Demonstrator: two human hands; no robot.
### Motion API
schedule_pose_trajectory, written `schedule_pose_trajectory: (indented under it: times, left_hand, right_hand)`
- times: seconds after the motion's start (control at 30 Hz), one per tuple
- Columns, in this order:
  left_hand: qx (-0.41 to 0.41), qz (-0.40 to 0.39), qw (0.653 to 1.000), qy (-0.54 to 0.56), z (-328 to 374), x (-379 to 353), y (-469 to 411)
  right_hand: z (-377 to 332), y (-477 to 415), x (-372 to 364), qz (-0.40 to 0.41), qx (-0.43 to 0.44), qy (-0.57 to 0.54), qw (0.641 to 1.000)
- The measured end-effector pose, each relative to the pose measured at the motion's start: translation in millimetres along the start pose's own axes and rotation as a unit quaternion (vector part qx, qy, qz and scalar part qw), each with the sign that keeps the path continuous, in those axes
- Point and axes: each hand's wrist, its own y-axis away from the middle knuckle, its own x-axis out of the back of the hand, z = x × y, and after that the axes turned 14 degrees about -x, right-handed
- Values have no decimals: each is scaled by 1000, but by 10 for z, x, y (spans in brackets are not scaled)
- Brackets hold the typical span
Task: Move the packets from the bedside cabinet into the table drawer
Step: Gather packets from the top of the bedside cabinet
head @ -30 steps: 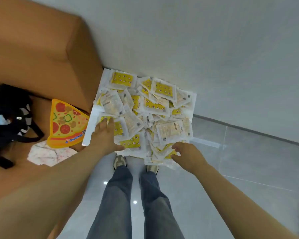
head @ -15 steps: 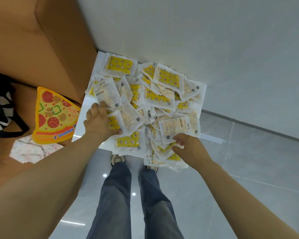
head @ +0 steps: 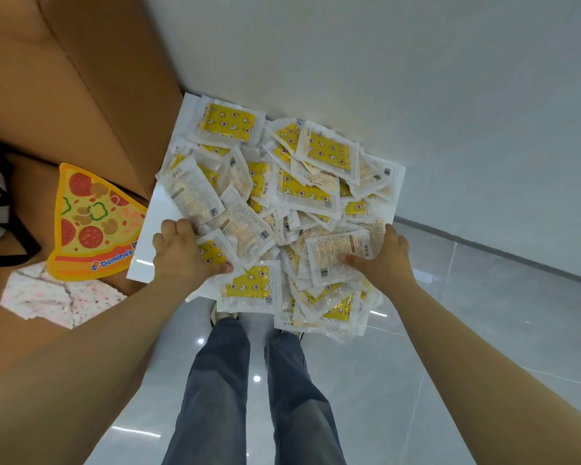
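Head camera, looking straight down. A heap of small clear packets (head: 282,209), many printed yellow with stars and moons, covers most of the white top of a bedside cabinet (head: 151,243), which stands against a pale wall (head: 383,62). Some packets overhang its near edge.

The left hand (head: 182,260) is at the left near side of the heap. Its fingers are curled in against the packets and its thumb lies on top of them, gripping a bunch. The right hand (head: 386,263) is at the right near side. Its thumb presses across a pale packet while its fingers are hidden under the pile, so it holds packets too.

Left of the cabinet is a brown padded surface (head: 64,78) with a pizza-slice-shaped card (head: 91,223) lying on it. Below are legs in blue jeans (head: 222,380) on a glossy grey tiled floor (head: 483,313).
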Motion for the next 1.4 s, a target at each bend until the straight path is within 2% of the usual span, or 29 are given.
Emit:
schedule_pose_trajectory:
  times: [0.1,0.33,0.47,0.67,0.83,1.17,1.4]
  left_hand:
    - [-4,16,1000,18,7,-4,13]
    - [12,25,999,44,14,-6,35]
    - [49,4,995,85,37,43,-1]
    - [73,-6,991,115,118,40,26]
    - [90,-6,988,127,128,42,35]
    - [104,-28,985,138,147,122,63]
    - [99,-21,982,162,189,208,92]
  right_hand:
    - [-38,-62,-46,-17,-24,-28,999]
    - [-61,2,-104,29,-27,-86,996]
    - [-104,64,-139,-12,-40,-158,986]
    - [-160,143,-201,-12,-30,-222,974]
    - [-210,162,-259,-22,-83,-298,951]
    - [-12,280,-211,-88,-104,-374,917]
    - [61,514,-236,-49,-92,-383,918]
